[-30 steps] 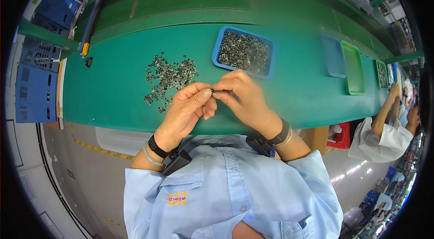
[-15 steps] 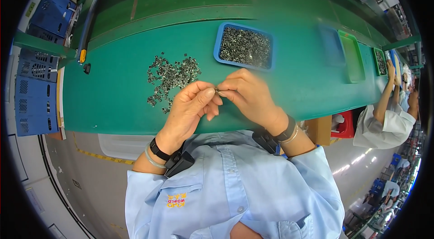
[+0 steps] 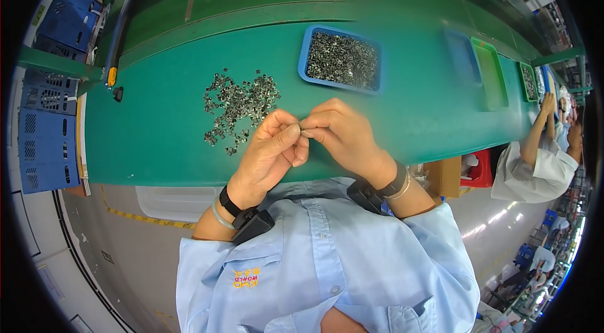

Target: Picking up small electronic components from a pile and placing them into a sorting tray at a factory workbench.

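My left hand (image 3: 272, 147) and my right hand (image 3: 343, 135) meet over the near part of the green table, fingertips pinched together. Between them is a small dark metal part (image 3: 302, 131), mostly covered by the fingers. It looks like the pieces in the loose pile (image 3: 242, 103) of small black and silver metal parts, which lies just beyond my left hand. Past my right hand stands a blue tray (image 3: 303, 59) filled with many more of these parts.
Green table mat (image 3: 145, 138) runs under everything. At the right stand a green tray (image 3: 504, 84) and a smaller green tray of parts (image 3: 528, 83). A co-worker's arm (image 3: 535, 138) reaches in there. Blue crates (image 3: 47, 147) are at the left; a cardboard box (image 3: 445, 177) sits below the right edge.
Both hands stay pinched together at nearly the same spot, with small shifts of the fingers. My left wrist has moved slightly to the right. Pile and tray look the same.
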The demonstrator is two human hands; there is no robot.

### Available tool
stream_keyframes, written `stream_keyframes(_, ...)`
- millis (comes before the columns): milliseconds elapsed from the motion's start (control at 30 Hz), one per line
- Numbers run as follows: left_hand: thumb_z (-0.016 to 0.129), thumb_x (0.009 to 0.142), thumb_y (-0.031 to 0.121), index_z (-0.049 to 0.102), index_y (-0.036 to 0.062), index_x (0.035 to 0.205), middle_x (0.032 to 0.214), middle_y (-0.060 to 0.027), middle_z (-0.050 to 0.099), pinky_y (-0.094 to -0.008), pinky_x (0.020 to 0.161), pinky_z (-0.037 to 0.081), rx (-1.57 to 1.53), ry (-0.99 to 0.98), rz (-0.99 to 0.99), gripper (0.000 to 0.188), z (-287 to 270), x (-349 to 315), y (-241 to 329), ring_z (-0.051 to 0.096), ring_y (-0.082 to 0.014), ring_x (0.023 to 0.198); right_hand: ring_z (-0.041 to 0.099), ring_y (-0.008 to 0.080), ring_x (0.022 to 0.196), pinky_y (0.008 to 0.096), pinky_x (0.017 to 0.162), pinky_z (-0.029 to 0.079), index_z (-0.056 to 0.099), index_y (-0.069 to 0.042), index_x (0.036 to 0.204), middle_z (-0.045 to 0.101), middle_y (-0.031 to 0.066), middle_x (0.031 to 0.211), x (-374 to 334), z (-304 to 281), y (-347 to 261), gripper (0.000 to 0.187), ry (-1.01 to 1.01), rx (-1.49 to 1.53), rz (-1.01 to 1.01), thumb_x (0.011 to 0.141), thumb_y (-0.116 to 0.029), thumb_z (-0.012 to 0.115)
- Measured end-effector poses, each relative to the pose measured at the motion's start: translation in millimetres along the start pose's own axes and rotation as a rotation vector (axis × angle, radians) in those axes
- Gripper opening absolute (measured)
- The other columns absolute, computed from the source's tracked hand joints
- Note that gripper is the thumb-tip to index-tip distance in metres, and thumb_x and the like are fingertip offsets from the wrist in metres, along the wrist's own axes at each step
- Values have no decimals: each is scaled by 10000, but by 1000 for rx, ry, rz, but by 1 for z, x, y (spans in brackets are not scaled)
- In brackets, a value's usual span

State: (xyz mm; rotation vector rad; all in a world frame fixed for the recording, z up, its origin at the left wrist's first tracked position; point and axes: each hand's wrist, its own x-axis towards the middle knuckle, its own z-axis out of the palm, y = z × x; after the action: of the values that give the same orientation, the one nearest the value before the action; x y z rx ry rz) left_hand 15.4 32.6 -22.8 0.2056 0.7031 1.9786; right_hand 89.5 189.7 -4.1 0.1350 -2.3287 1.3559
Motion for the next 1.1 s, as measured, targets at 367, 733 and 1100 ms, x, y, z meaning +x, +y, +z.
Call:
stream_keyframes(367,542,936,186,540,63,940,757,-55,604,-253,514,406,184,117,-3,123,22,1,10,548,-141,593,591,199,784,303,673,490,622,-57,898,614,53,857,-2,-8,2,146,64,19,-63,767,-37,684)
stream_keyframes(733,565,923,214,538,82,962,741,-48,603,-256,486,367,-27,8,-63,140,22,1,-2,526,-123,566,589,192,783,288,662,488,639,-55,892,616,57,824,-6,-9,2,143,122,219,-45,763,-17,687)
stream_keyframes(1100,567,923,208,525,70,919,756,-48,610,-245,473,375,104,30,-82,145,23,2,8,516,-110,554,588,213,769,308,659,480,622,-65,878,620,60,826,-8,-9,3,157,66,125,-19,746,-44,705)
